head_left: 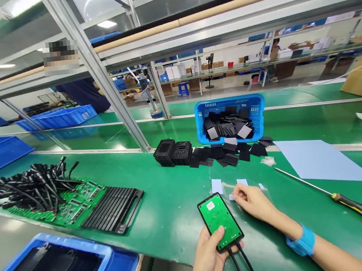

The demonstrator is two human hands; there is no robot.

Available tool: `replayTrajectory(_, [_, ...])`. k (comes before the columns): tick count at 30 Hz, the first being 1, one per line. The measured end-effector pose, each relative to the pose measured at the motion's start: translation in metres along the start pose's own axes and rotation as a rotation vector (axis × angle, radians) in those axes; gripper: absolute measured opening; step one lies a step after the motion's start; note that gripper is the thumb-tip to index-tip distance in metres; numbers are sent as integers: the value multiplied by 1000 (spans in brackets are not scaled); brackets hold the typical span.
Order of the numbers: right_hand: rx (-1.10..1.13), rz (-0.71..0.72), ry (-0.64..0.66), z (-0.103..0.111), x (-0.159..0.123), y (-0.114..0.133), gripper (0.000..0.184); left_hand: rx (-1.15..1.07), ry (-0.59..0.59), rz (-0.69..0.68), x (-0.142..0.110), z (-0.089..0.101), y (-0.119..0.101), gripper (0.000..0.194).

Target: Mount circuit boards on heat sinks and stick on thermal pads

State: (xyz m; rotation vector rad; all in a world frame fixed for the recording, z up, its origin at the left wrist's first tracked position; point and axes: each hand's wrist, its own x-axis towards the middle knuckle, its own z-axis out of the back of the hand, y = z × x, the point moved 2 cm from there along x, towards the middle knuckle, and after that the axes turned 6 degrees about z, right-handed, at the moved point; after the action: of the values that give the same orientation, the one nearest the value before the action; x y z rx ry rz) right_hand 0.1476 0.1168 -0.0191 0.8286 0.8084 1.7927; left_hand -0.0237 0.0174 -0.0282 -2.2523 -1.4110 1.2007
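My left hand (209,251) grips a green circuit board (220,217) set in a black frame, thumb on its face. Two black cables (236,263) run down from its lower end. A small white label (210,205) is on the board's upper part. Just right of the board, my right hand (253,203) is closed in a pinch low over the table, with a blue band at its wrist. A small pale blue piece (231,197) shows at its fingertips; I cannot tell whether it is held. Pale rectangles (216,186) and clear film (264,191) lie beside the fingers.
A blue basket (199,127) holds many black pads, with more pads (230,159) before it. Stacked black cases (165,152) stand left of them. A screwdriver (346,202) and pale sheet (319,159) lie right. Cabled boards (81,202), a black rack (113,209) and blue bins (108,264) are left.
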Motion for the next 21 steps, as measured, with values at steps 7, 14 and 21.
replayTrajectory(7, [435,-213,-137,1,-33,32,31,-29,65,7,-10,-12,4,43])
replayTrajectory(14, [572,-305,-375,-20,-65,50,38,-94,90,-1,-14,-19,18,46])
replayTrajectory(21, [349,-164,-461,-22,-70,52,28,-98,71,0,-21,-25,20,49])
